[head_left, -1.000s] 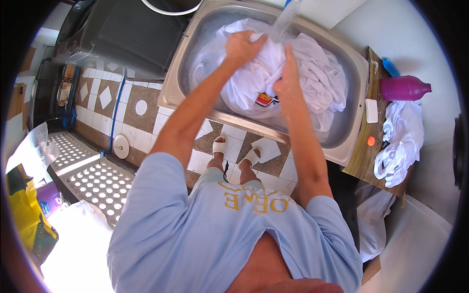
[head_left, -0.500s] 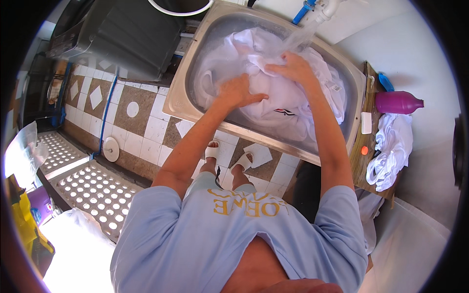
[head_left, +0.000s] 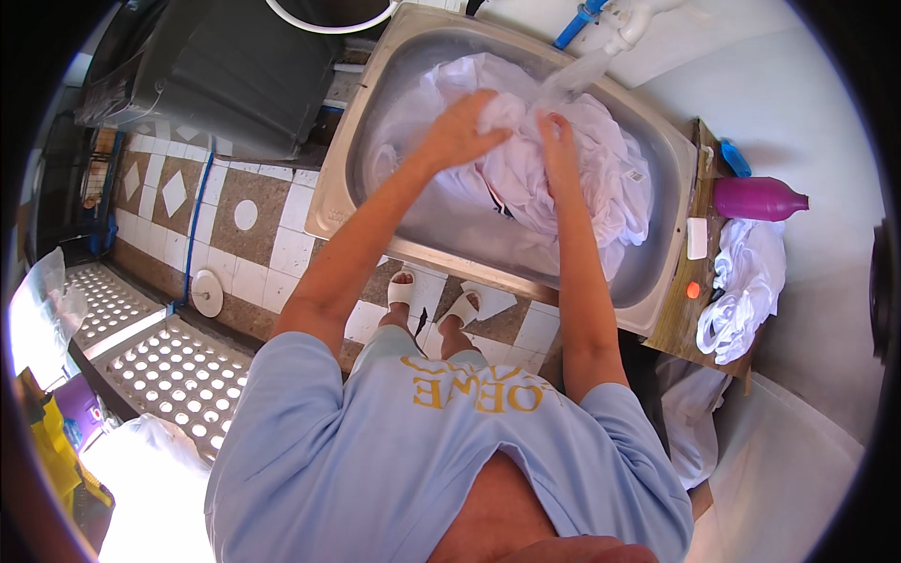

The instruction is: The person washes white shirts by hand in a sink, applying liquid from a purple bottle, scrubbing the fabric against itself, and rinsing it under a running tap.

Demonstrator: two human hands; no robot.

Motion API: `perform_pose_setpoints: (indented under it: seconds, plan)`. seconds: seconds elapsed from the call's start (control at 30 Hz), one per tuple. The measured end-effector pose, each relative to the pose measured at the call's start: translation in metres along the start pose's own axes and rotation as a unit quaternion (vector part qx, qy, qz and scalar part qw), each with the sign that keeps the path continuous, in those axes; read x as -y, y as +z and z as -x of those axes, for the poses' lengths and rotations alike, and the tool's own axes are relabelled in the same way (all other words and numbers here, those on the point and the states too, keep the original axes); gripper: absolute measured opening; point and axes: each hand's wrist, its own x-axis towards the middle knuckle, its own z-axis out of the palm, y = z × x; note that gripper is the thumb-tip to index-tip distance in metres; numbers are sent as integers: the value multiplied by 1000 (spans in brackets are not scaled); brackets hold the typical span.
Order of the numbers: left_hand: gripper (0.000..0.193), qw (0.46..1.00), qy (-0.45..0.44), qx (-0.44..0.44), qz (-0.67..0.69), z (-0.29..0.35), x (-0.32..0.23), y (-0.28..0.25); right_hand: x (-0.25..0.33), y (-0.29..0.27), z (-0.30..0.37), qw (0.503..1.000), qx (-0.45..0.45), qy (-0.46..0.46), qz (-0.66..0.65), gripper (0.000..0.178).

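A steel sink (head_left: 324, 202) holds cloudy water and a heap of wet white cloth (head_left: 601, 164), with a small dark striped trim showing near its lower middle. Water (head_left: 574, 79) pours from a pale pipe onto the far side of the heap. My left hand (head_left: 462, 133) is over the cloth's left part, fingers and thumb apart, gripping nothing visible. Beside it, my right hand (head_left: 559, 155) lies edge-on against the middle of the heap, its fingers stretched toward the falling water. A raised fold of cloth sits between the two hands.
Right of the sink, a wooden shelf (head_left: 690, 324) bears a purple bottle (head_left: 758, 199), a white bar (head_left: 696, 238), an orange cap (head_left: 693, 290) and a white plastic bag (head_left: 746, 291). A dark grey machine (head_left: 235, 75) stands at the left, above tiled floor.
My left hand has moved up and right across the cloth; my right hand has shifted slightly left and turned edge-on. The cloth is bunched more to the right, with its striped trim moved left.
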Motion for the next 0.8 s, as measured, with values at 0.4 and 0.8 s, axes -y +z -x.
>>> perform_pose_setpoints:
  seconds: [0.4, 0.8]
  plan:
    - [33, 993, -114, 13, -35, -18, -2, 35, -33, 8, -23, 957, 14, 134, -258, 44]
    - [28, 986, -124, -57, -99, -19, -79, 79, -33, 9, -3, 896, 122, 31, -425, 27]
